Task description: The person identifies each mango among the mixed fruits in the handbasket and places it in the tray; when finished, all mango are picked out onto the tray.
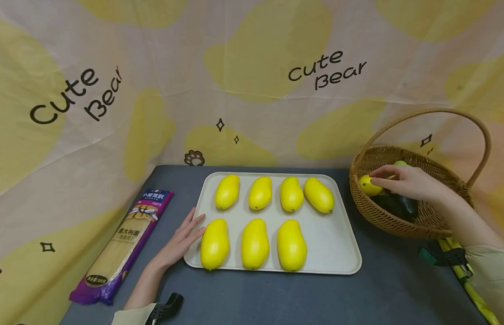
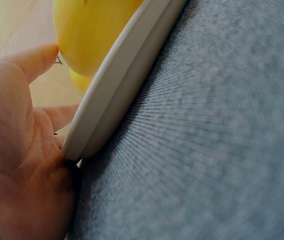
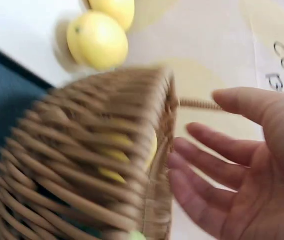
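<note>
Several yellow mangoes [image 1: 291, 246] lie in two rows on a white tray [image 1: 333, 248]. My left hand [image 1: 180, 241] rests at the tray's left edge with its fingers extended. In the left wrist view the thumb of that hand [image 2: 14, 135] is close to or touching a mango [image 2: 89, 35]. My right hand [image 1: 406, 180] is over the wicker basket [image 1: 418, 229], its fingers loosely bent and holding nothing. Below its fingertips a yellow fruit [image 1: 368, 186] sits in the basket, beside a dark green item [image 1: 404, 207] and a lighter green one [image 1: 400, 163].
A purple pasta packet [image 1: 122, 243] lies left of the tray on the dark grey table [image 1: 256, 298]. The basket's tall handle [image 1: 435, 110] arches over its top. Behind hangs a patterned cloth [image 1: 252, 108]. Something yellow-green [image 1: 479, 298] lies at the right, under the right forearm.
</note>
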A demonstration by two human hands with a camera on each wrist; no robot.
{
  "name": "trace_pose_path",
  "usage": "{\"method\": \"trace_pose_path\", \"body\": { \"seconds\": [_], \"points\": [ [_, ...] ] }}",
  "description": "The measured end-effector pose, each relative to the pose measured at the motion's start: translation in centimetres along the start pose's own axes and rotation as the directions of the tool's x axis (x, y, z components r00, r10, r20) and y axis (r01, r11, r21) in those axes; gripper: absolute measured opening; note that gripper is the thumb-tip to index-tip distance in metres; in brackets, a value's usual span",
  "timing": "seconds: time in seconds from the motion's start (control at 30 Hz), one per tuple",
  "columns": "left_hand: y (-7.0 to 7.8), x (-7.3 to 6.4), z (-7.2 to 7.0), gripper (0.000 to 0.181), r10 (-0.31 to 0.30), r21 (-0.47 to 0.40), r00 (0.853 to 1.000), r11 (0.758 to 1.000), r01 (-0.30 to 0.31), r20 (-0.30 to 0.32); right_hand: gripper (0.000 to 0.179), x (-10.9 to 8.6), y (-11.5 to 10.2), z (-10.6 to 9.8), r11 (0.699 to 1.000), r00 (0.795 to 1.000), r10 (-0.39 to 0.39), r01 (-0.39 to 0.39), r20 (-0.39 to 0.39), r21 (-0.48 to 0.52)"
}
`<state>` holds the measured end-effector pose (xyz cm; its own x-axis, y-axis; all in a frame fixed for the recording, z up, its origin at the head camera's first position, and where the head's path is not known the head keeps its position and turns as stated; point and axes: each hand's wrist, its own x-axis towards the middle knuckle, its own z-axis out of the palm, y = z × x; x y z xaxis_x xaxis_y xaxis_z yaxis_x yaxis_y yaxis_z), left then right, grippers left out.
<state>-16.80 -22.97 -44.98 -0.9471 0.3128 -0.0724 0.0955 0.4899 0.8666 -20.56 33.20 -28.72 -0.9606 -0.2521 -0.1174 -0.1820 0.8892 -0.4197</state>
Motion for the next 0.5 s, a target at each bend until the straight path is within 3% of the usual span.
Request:
{"method": "trace_pose_path", "body": {
  "seconds": [0.2, 0.3, 0.43, 0.5],
  "points": [
    [0.1, 0.0, 0.1, 0.057, -0.002, -0.006, 1.000, 1.000, 0.002, -0.001, 0.058, 1.6, 2.3, -1.4, 0.996, 0.982, 0.013, -0.030, 0.188, 0.089],
    [0.1, 0.0, 0.2, 0.057, -0.002, -0.005, 1.000, 1.000, 0.002, -0.001, 0.061, 2.4, 3.3, -1.8, 0.995, 0.966, 0.049, -0.068, 0.254, 0.067],
    [0.2, -0.1, 0.2, 0.057, -0.005, -0.001, 1.000, 1.000, 0.005, 0.001, 0.072, 3.2, 4.2, -2.1, 0.990, 0.925, 0.120, -0.140, 0.361, 0.028],
    [0.2, 0.0, 0.1, 0.057, -0.007, -0.001, 1.000, 1.000, 0.007, 0.000, 0.079, 3.6, 4.5, -2.2, 0.985, 0.891, 0.143, -0.169, 0.430, 0.024]
  ]
}}
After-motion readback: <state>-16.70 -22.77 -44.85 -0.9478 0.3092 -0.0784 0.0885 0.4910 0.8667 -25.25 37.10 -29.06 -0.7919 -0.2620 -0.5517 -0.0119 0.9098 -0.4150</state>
